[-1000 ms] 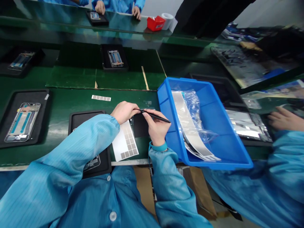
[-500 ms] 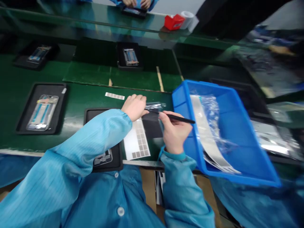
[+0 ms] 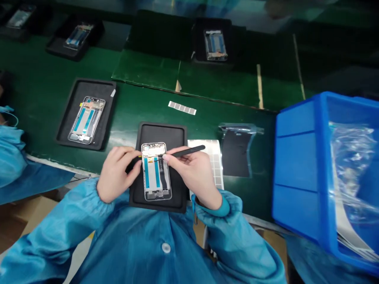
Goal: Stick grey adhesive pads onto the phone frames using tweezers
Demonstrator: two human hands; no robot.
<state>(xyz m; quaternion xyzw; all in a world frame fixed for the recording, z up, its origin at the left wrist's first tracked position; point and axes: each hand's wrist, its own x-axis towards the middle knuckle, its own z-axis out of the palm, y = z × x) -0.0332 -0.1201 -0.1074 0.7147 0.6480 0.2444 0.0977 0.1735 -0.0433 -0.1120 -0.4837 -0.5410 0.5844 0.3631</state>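
Note:
A phone with its back off (image 3: 152, 179) lies in a black tray (image 3: 177, 189) in front of me, blue strips and a dark cable showing inside it. My left hand (image 3: 118, 171) is curled at the phone's upper left edge, thumb and index finger gripping there beside a small yellow tab. Black tweezers (image 3: 189, 151) are held in my right hand (image 3: 197, 171), their tips over the upper middle of the phone near a small gold-coloured piece. Partly behind that hand is a sheet of grey square stickers (image 3: 217, 167).
A strip of grey stickers (image 3: 182, 107) lies beyond the tray. Another tray (image 3: 66, 130) with an open phone sits at left. Dark film in clear plastic (image 3: 237, 154) lies at right, beside a blue bin (image 3: 296, 165). More trays stand farther back. A person's sleeve (image 3: 12, 154) shows at left.
Both hands have moved from the sticker sheet and plastic film at right to the phone in the tray. The tweezers are now over the phone. The view has shifted and turned.

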